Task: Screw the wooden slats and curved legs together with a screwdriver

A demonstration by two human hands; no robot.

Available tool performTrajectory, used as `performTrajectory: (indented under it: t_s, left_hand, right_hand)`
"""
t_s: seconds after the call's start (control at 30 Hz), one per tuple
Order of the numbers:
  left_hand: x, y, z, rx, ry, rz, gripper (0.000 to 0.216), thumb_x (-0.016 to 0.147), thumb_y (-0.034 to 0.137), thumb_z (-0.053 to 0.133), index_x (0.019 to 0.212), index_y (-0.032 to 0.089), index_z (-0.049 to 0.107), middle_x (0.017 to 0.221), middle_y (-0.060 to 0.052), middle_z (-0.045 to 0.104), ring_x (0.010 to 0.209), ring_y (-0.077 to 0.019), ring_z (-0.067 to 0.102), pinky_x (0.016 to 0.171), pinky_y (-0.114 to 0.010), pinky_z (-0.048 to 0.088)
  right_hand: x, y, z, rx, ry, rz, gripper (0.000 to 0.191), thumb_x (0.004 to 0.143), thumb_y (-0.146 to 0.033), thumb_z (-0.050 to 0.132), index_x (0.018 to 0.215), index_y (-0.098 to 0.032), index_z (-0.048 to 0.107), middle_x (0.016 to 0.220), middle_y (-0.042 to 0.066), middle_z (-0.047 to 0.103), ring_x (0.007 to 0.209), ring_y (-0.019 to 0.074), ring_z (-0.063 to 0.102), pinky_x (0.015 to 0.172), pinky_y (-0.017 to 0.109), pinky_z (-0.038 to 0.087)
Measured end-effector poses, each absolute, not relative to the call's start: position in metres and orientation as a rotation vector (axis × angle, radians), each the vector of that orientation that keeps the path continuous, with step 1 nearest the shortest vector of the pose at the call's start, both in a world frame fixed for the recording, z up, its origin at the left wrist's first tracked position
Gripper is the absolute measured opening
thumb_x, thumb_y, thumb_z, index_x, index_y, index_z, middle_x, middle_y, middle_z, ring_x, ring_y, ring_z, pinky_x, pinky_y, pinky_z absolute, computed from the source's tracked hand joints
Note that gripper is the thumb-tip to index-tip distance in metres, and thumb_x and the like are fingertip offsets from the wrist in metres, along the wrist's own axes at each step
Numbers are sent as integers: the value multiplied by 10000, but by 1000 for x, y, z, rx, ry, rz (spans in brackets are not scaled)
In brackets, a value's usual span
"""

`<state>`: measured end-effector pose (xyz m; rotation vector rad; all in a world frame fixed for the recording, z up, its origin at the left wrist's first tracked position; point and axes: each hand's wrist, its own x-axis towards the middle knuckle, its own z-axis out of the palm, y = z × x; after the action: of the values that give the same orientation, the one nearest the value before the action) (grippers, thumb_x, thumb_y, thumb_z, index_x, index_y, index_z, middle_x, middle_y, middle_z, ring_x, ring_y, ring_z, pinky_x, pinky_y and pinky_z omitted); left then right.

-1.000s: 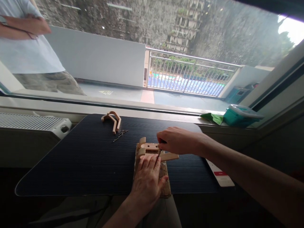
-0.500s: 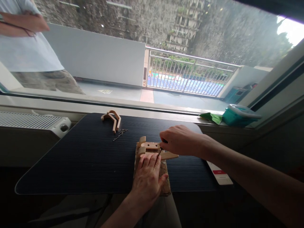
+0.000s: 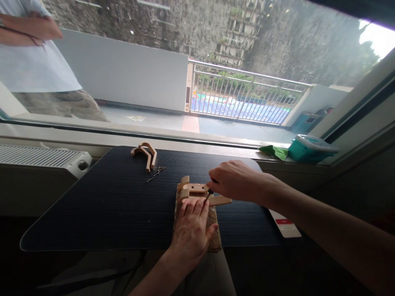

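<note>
My right hand (image 3: 230,179) is closed round the dark handle of a screwdriver (image 3: 210,191), whose shaft slants down to the fingertips of my left hand. My left hand (image 3: 191,224) lies flat with fingers stretched over a curved wooden hook (image 3: 221,200), pressing it on a rough wooden board (image 3: 216,243). The screwdriver's tip is hidden at my left fingers. Just beyond lies a second wooden hook (image 3: 197,188) on the same board, with two dark holes showing. Both hooks have curled ends at the board's left side.
On the dark table (image 3: 92,209), two more curved wooden hooks (image 3: 149,158) lie at the back, near several loose screws (image 3: 156,174). A phone-like white and red item (image 3: 285,224) lies right. A teal box (image 3: 311,149) and green cloth (image 3: 274,152) sit on the sill. Outside the window stands a person (image 3: 40,65).
My right hand has turned slightly on the screwdriver, so more of the dark handle shows. The left hand and the hooks stay in place.
</note>
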<state>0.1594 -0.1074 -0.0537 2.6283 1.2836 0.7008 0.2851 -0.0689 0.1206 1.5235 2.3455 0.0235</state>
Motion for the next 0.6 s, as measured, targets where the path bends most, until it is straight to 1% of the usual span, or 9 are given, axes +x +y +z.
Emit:
performTrajectory:
  t_s: [0.07, 0.13, 0.2, 0.27, 0.33, 0.43, 0.5, 0.6]
  left_hand:
    - [160, -107, -53, 2625, 1285, 685, 508, 860, 437, 482, 1272, 141, 494, 1310, -92, 515, 1226, -269, 404, 1076, -467, 262]
    - [160, -107, -54, 2629, 1290, 683, 507, 857, 435, 488, 1269, 140, 497, 1307, -97, 516, 1226, -270, 407, 1074, -471, 267]
    - [161, -107, -55, 2640, 1291, 695, 504, 856, 436, 490, 1268, 145, 498, 1300, -100, 520, 1223, -269, 410, 1074, -473, 270]
    - [160, -107, -56, 2649, 1289, 711, 500, 860, 437, 482, 1271, 152, 496, 1300, -101, 518, 1225, -268, 410, 1075, -473, 268]
    - [160, -107, -56, 2652, 1286, 714, 497, 865, 435, 472, 1275, 155, 494, 1309, -101, 512, 1232, -268, 404, 1078, -472, 262]
    - [160, -107, -55, 2641, 1289, 677, 506, 863, 433, 475, 1276, 142, 494, 1315, -101, 512, 1235, -270, 401, 1079, -467, 256]
    - [160, -107, -54, 2636, 1291, 651, 512, 864, 437, 471, 1277, 135, 491, 1317, -97, 514, 1234, -270, 403, 1080, -463, 250]
    - [160, -107, -53, 2639, 1299, 644, 509, 871, 441, 456, 1277, 137, 492, 1313, -96, 518, 1230, -267, 407, 1079, -457, 247]
  right_hand:
    - [286, -70, 122, 1494, 2375, 13, 278, 840, -304, 450, 941, -169, 672, 799, 94, 685, 720, 195, 621, 565, 268, 350]
    - [285, -72, 124, 1448, 2390, -15, 252, 806, -245, 489, 985, -195, 660, 836, 77, 691, 737, 183, 620, 575, 260, 352]
    - [282, -73, 126, 1419, 2357, -32, 242, 810, -202, 480, 963, -190, 667, 852, 82, 692, 751, 177, 618, 591, 258, 359]
    - [279, -73, 126, 1421, 2321, -22, 247, 842, -217, 449, 921, -164, 677, 836, 102, 690, 748, 181, 619, 597, 262, 368]
    - [277, -72, 124, 1450, 2309, 11, 291, 873, -267, 419, 898, -144, 682, 803, 117, 686, 743, 191, 622, 592, 268, 375]
    - [278, -70, 121, 1494, 2308, 58, 344, 884, -318, 395, 879, -133, 685, 769, 125, 681, 738, 203, 625, 581, 274, 377]
    - [280, -70, 120, 1476, 2315, 48, 296, 853, -302, 439, 914, -141, 680, 795, 119, 685, 739, 202, 625, 587, 275, 378]
    - [281, -71, 121, 1389, 2344, -13, 247, 791, -217, 503, 972, -176, 666, 863, 93, 690, 768, 194, 624, 599, 266, 374]
